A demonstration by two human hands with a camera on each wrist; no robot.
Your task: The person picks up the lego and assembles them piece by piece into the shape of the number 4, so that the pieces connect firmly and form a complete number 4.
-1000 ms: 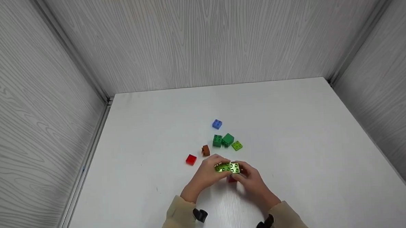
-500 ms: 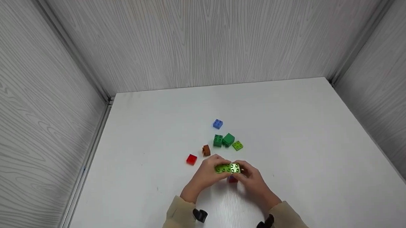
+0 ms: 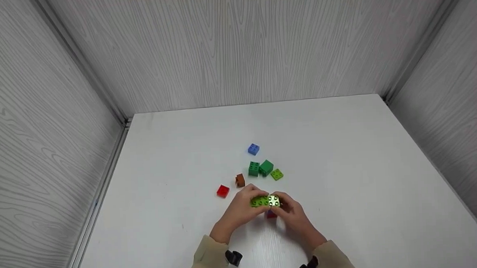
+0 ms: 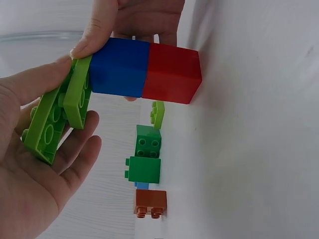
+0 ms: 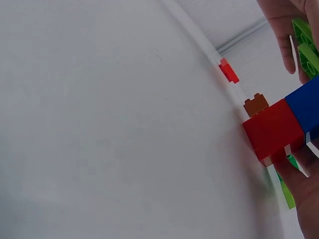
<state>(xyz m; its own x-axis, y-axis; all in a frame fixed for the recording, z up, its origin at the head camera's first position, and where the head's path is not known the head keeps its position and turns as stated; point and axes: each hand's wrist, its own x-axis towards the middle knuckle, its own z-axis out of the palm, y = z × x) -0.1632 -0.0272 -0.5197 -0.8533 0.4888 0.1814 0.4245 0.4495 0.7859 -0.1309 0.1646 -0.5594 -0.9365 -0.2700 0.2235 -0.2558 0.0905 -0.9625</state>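
In the left wrist view a red brick point(image 4: 172, 74) and a blue brick point(image 4: 119, 67) form a stack standing on the table. A short light green plate point(image 4: 77, 97) sits on the blue brick, and a longer light green plate point(image 4: 42, 132) lies over it, jutting out past the stack. My left hand point(image 3: 239, 208) pinches the longer plate between thumb and fingers. Opposite it, my right hand point(image 3: 293, 216) grips the stack, its thumb at the edge where blue brick and short plate meet. From the head view, the plates hide most of the stack.
Beyond my hands lie a flat red piece point(image 3: 223, 191), a brown brick point(image 3: 240, 180), two green bricks point(image 3: 254, 168), a small light green plate point(image 3: 277, 174) and a blue brick point(image 3: 253, 149). Wood-grain panels point(image 3: 235, 49) stand around the white table point(image 3: 175, 153).
The head view has tilted a little, moving everything slightly down in it. My hands keep nearly the same hold on the plates and stack.
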